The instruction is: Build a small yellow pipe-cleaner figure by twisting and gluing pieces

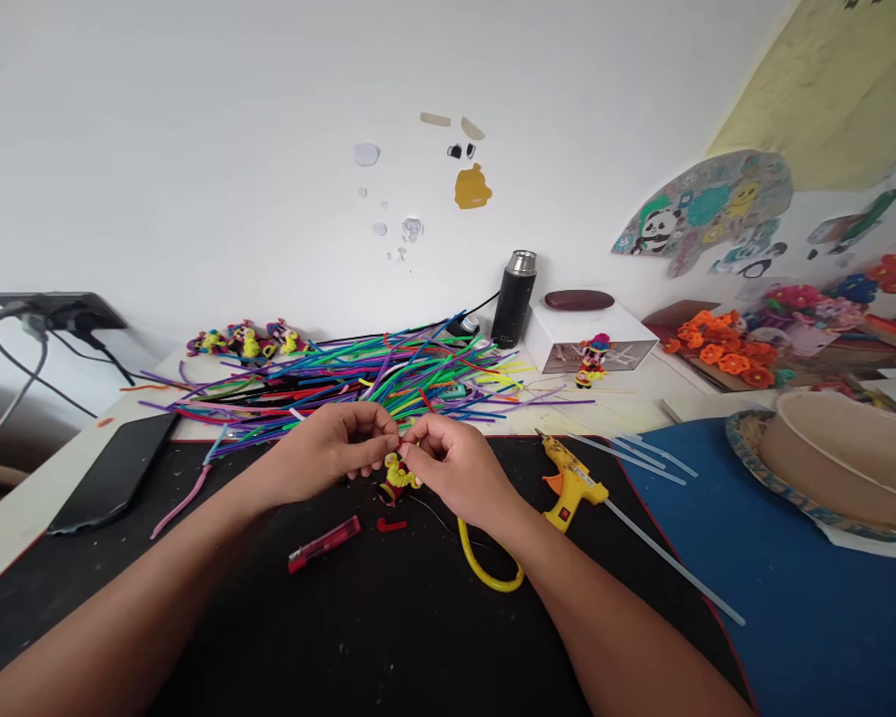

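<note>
A small red-and-yellow pipe-cleaner figure (393,474) is at the middle, just over the black mat (329,637). My left hand (336,450) is closed in a pinch at its top from the left. From the right, my right hand (455,466) pinches at the same spot, the fingertips of both almost meeting. Fingers hide the figure's upper part. Below lie a pair of red-handled snips or a cutter (325,544) and a short red piece of pipe cleaner (391,525). By my right wrist is a yellow glue gun (573,483) with a glue stick in its back.
A heap of coloured pipe cleaners (358,373) spreads behind my hands. A phone (115,473) lies left; several finished figures (246,341) sit behind it. A black flask (514,299), white box (589,339) and another figure (594,360) stand at back. A basin (851,458) is right.
</note>
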Motion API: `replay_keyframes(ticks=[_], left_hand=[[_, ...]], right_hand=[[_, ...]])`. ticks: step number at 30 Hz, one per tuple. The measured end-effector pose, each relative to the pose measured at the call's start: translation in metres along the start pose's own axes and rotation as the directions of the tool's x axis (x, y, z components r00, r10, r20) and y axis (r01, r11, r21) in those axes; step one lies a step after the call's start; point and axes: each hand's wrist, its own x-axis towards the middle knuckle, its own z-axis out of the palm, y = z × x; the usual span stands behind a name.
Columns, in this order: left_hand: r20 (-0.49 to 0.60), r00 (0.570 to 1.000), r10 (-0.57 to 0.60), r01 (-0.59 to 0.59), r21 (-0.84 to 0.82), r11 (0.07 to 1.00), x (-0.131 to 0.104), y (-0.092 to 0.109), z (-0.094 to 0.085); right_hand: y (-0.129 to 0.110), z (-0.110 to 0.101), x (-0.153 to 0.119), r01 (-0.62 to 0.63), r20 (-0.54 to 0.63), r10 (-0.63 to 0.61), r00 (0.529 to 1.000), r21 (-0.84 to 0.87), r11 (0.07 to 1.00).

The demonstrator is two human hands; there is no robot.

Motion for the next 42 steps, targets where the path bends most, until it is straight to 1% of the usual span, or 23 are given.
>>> replay_keyframes(ticks=[3,7,11,15,17,23,26,29,34,38,42], left_hand=[[-0.022,1.000,0.002,-0.003,-0.033,0.999,0.002,-0.001,0.001],[-0.055,0.998,0.011,-0.017,-0.102,0.995,0.004,-0.002,0.003],[-0.067,0.998,0.018,-0.027,-0.128,0.991,0.004,0.000,0.002],[-0.137,0.987,0.085,-0.105,-0.145,0.984,0.002,0.004,0.000],[-0.150,0.982,0.117,-0.138,-0.138,0.981,0.001,0.005,0.001],[-0.111,0.980,0.164,-0.173,-0.076,0.982,0.001,0.000,0.004],[-0.119,0.976,0.180,-0.188,-0.059,0.981,0.002,-0.003,0.003],[-0.126,0.975,0.182,-0.190,-0.053,0.980,0.002,-0.004,0.002],[-0.102,0.980,0.173,-0.179,-0.051,0.983,0.002,-0.005,0.001],[-0.073,0.982,0.172,-0.176,-0.051,0.983,0.002,-0.007,0.001],[-0.083,0.978,0.193,-0.198,-0.061,0.978,0.003,-0.008,0.001]], right_hand=[[0.002,0.002,0.001,-0.009,-0.027,0.011,1.000,0.073,0.997],[0.002,0.002,0.003,-0.014,-0.028,0.020,0.999,0.189,0.982],[-0.001,0.000,0.003,-0.020,-0.042,0.031,0.999,0.243,0.970],[-0.003,-0.001,0.003,-0.024,-0.063,0.041,0.997,0.255,0.967],[-0.003,-0.001,0.003,-0.030,-0.055,0.045,0.997,0.259,0.965],[-0.002,0.001,0.004,-0.036,-0.034,0.047,0.998,0.272,0.962],[-0.001,0.002,0.003,-0.045,-0.022,0.053,0.998,0.275,0.960],[-0.001,0.001,0.003,-0.049,-0.023,0.058,0.998,0.281,0.958],[-0.003,0.000,0.003,-0.037,-0.035,0.049,0.998,0.287,0.957],[-0.002,0.000,0.003,-0.049,-0.021,0.060,0.998,0.333,0.941],[0.000,0.000,0.004,-0.075,0.004,0.080,0.997,0.394,0.916]])
